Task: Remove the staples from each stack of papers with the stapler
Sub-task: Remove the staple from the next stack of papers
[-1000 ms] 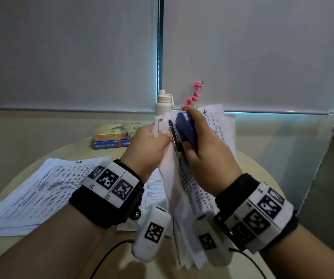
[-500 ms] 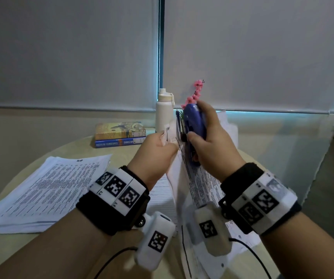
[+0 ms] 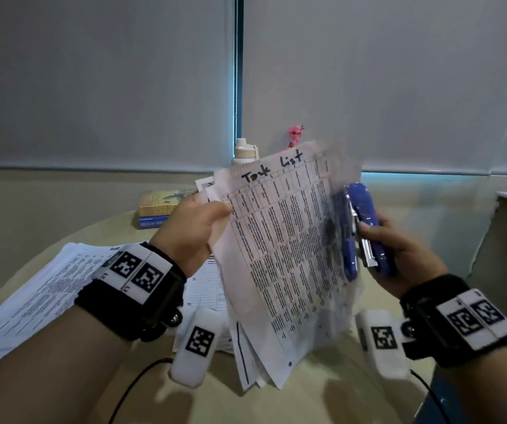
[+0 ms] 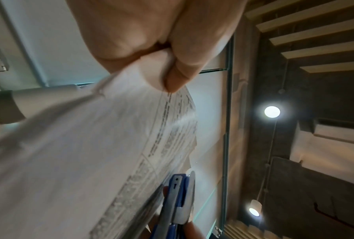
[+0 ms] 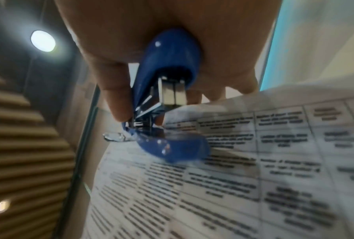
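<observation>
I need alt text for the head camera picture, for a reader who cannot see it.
A left hand holds up a stack of printed papers headed "Task list", while the right hand grips a blue stapler at its right edge. On the round table behind lie more papers, books and a bottle.

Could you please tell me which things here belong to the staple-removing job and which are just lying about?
Job: held papers, stapler, paper stack on table.
Lying about: books, bottle, pink flower.
</observation>
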Demonstrator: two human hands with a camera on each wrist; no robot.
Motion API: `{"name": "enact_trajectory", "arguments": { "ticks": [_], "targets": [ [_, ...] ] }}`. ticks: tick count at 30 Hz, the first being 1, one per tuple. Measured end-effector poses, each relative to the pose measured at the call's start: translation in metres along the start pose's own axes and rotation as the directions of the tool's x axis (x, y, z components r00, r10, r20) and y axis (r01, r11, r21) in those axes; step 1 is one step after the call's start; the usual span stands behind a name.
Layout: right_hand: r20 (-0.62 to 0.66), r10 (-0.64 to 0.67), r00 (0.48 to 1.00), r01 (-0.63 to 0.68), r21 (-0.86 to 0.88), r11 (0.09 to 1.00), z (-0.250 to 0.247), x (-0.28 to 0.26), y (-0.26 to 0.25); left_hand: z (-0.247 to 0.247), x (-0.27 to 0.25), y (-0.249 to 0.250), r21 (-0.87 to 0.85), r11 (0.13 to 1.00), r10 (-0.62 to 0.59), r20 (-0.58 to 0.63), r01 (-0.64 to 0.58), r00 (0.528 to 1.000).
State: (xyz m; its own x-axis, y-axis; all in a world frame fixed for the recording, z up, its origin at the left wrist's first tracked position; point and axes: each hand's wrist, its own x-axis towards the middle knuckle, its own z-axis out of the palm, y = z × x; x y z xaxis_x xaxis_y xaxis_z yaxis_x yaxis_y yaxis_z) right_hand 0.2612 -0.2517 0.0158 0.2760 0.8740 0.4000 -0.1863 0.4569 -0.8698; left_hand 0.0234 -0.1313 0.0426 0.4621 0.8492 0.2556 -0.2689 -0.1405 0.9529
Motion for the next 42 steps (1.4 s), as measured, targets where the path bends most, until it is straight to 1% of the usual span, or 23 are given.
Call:
{"name": "enact_trajectory", "arguments": {
  "ticks": [3,4,5,6,8,10,11,12,13,14,16,17,19,21,22,24,25,26,31,36,38,39,42],
  "targets": [
    [-0.018,0.063,0.998,-0.065,-0.174,0.983,-0.004,0.006,0.007,-0.003,0.003,-0.007,-0.025,0.999,-0.036,0.005,0.037,0.999],
    [-0.013,0.067,0.998,-0.068,-0.253,0.965,-0.005,0.008,0.008,-0.007,0.004,-0.008,0.021,0.999,-0.039,0.001,0.039,0.999],
    [-0.004,0.065,0.998,-0.063,-0.327,0.943,-0.006,0.009,0.008,-0.012,0.006,-0.007,0.131,0.991,-0.019,-0.015,0.021,1.000],
    [0.017,0.062,0.998,-0.051,-0.391,0.919,-0.006,0.009,0.007,-0.019,0.010,-0.004,0.288,0.957,0.023,-0.032,-0.013,0.999],
    [0.068,0.078,0.995,-0.036,-0.474,0.880,-0.005,0.007,-0.001,-0.032,0.018,0.006,0.582,0.809,0.126,-0.030,-0.085,0.992],
    [0.134,0.123,0.983,-0.027,-0.563,0.826,-0.001,0.006,-0.008,-0.034,0.026,0.021,0.694,0.702,0.195,0.027,-0.159,0.980],
    [0.178,0.149,0.973,-0.012,-0.602,0.798,0.002,0.005,-0.011,-0.029,0.029,0.028,0.717,0.671,0.185,0.082,-0.187,0.979],
    [0.212,0.168,0.963,0.006,-0.638,0.770,0.007,0.005,-0.013,-0.023,0.033,0.033,0.734,0.651,0.130,0.140,-0.191,0.982],
    [0.240,0.180,0.954,0.027,-0.667,0.745,0.012,0.004,-0.015,-0.015,0.035,0.038,0.732,0.659,0.037,0.202,-0.176,0.979],
    [0.260,0.186,0.948,0.044,-0.681,0.731,0.018,0.004,-0.018,-0.009,0.037,0.041,0.712,0.689,-0.086,0.264,-0.134,0.961],
    [0.289,0.186,0.939,0.064,-0.678,0.732,0.026,0.002,-0.021,-0.001,0.038,0.039,0.656,0.754,-0.297,0.375,-0.025,0.878],
    [0.293,0.180,0.939,0.072,-0.680,0.730,0.028,0.002,-0.022,0.001,0.037,0.037,0.645,0.764,-0.351,0.384,0.024,0.854],
    [0.274,0.152,0.950,0.093,-0.710,0.698,0.031,0.002,-0.021,0.003,0.032,0.032,0.616,0.784,-0.373,0.376,0.072,0.848],
    [0.234,0.064,0.970,0.147,-0.778,0.611,0.035,0.000,-0.017,0.006,0.028,0.027,0.562,0.823,-0.342,0.374,0.083,0.862],
    [0.227,-0.006,0.974,0.196,-0.826,0.528,0.038,-0.002,-0.015,0.006,0.027,0.026,0.544,0.834,-0.332,0.362,0.092,0.871],
    [0.255,-0.142,0.956,0.288,-0.905,0.314,0.045,-0.003,-0.011,0.009,0.023,0.025,0.527,0.842,-0.336,0.344,0.116,0.877],
    [0.271,-0.192,0.943,0.312,-0.922,0.230,0.048,-0.004,-0.009,0.009,0.023,0.024,0.520,0.845,-0.338,0.342,0.124,0.877],
    [0.279,-0.223,0.934,0.320,-0.931,0.174,0.050,-0.005,-0.007,0.009,0.022,0.024,0.517,0.847,-0.341,0.346,0.125,0.874],
    [0.315,-0.265,0.911,0.336,-0.941,0.037,0.058,-0.008,-0.005,0.009,0.022,0.024,0.540,0.838,-0.317,0.366,0.078,0.875],
    [0.338,-0.222,0.915,0.343,-0.939,-0.016,0.062,-0.005,-0.003,0.008,0.024,0.021,0.553,0.833,-0.265,0.370,0.018,0.891],
    [0.392,-0.217,0.894,0.389,-0.919,-0.058,0.060,-0.003,-0.003,0.009,0.022,0.020,0.548,0.836,-0.246,0.379,-0.002,0.892],
    [0.382,-0.220,0.898,0.387,-0.922,-0.019,0.060,-0.002,-0.002,0.010,0.022,0.020,0.537,0.844,-0.241,0.379,0.000,0.894],
    [0.216,-0.218,0.952,0.266,-0.936,0.232,0.068,-0.002,0.002,0.011,0.023,0.023,0.492,0.871,-0.221,0.393,0.000,0.893]
  ]
}}
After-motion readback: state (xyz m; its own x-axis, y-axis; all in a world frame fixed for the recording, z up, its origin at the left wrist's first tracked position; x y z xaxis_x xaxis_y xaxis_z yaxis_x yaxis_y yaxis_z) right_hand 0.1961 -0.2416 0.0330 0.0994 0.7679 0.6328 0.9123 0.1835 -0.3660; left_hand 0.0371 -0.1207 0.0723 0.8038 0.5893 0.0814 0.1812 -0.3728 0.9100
